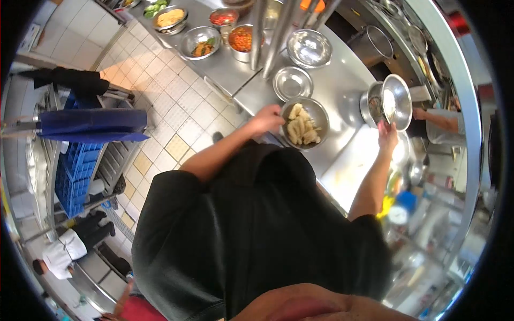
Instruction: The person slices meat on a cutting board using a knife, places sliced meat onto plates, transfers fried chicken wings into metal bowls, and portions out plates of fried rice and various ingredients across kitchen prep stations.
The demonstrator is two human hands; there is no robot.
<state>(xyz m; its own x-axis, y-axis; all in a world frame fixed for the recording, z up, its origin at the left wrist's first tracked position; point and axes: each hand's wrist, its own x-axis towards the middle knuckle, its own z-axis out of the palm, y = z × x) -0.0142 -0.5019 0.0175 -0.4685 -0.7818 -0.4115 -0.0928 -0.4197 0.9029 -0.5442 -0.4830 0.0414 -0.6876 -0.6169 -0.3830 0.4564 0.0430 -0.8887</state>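
Note:
My left hand (267, 120) is closed on the rim of a metal bowl (324, 115) that holds pale yellow, elongated food pieces (302, 128). I cannot make out exactly what they are. On the right, my right hand (388, 135) grips the lower edge of a tilted metal bowl (404, 99), with something whitish inside it. Directly beside that stands another metal bowl (368, 104) with dark contents, partly hidden behind the tilted one. A white cutting board (348, 166) lies on the steel counter between my arms.
Two shiny metal bowls (309, 48) (293, 84) sit ahead, near upright steel posts (258, 35). Farther left are containers of chopped red food (246, 38) and a bowl with orange-green food (203, 48). Another person's arm (441, 119) reaches in at right. Blue crates (77, 176) stand left.

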